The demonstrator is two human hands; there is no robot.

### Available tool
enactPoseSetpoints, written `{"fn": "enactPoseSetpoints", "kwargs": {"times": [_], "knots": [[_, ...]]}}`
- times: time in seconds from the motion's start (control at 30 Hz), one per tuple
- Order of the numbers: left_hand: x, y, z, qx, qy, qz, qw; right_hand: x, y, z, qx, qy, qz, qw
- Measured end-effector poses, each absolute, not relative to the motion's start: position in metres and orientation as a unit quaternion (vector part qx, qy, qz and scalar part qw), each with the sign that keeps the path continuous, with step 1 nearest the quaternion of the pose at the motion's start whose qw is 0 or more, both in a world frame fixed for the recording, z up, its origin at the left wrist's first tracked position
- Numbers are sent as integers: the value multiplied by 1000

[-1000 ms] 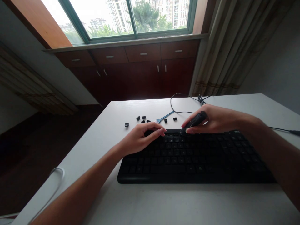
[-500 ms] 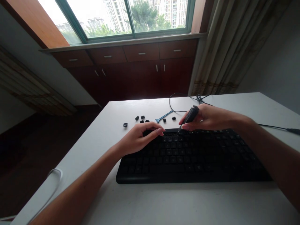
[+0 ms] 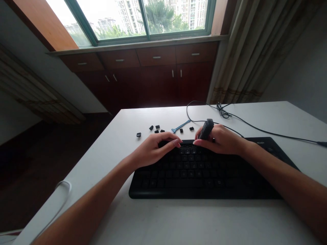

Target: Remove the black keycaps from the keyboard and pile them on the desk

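A black keyboard (image 3: 189,183) lies on the white table, with part of its top row looking bare of caps. Against its upper edge rests my left hand (image 3: 159,148), fingers stretched out, thumb and forefinger tips close together beside the top keys. My right hand (image 3: 222,139) grips a chunky black stick-like tool (image 3: 206,129) standing steeply over the top row. Its lower tip is hidden behind the fingers. Several loose black keycaps (image 3: 138,135) lie behind the keyboard. Near them is a small blue brush (image 3: 181,126), bristles towards my left hand.
A thin black cable (image 3: 258,129) loops across the back of the white table (image 3: 163,221), with a bundled knot (image 3: 222,110). A white cable (image 3: 67,190) hangs over the left edge. Beyond stand dark red cabinets (image 3: 153,85) beneath a window.
My right hand has come down and closer to the keyboard, and the black tool has turned more upright. The left hand stays in place on the keyboard. The view has shifted slightly.
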State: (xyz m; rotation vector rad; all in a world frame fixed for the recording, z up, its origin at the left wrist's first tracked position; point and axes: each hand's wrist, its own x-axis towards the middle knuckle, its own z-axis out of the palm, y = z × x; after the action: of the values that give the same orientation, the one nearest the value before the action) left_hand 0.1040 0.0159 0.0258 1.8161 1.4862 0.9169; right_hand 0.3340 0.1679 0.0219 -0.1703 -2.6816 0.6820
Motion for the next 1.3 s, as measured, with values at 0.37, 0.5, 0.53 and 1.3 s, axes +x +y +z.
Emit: {"fn": "enactPoseSetpoints", "kwargs": {"times": [0.37, 0.5, 0.53, 1.3], "knots": [[102, 15, 25, 687, 562, 343, 308, 334, 167, 10, -56, -945, 216, 237], [106, 15, 22, 734, 558, 319, 221, 335, 167, 8, -58, -945, 215, 240], [110, 16, 22, 749, 561, 301, 184, 335, 167, 9, -58, -945, 216, 240], [168, 64, 3, 757, 574, 266, 163, 333, 161, 8, -69, -906, 247, 336]]}}
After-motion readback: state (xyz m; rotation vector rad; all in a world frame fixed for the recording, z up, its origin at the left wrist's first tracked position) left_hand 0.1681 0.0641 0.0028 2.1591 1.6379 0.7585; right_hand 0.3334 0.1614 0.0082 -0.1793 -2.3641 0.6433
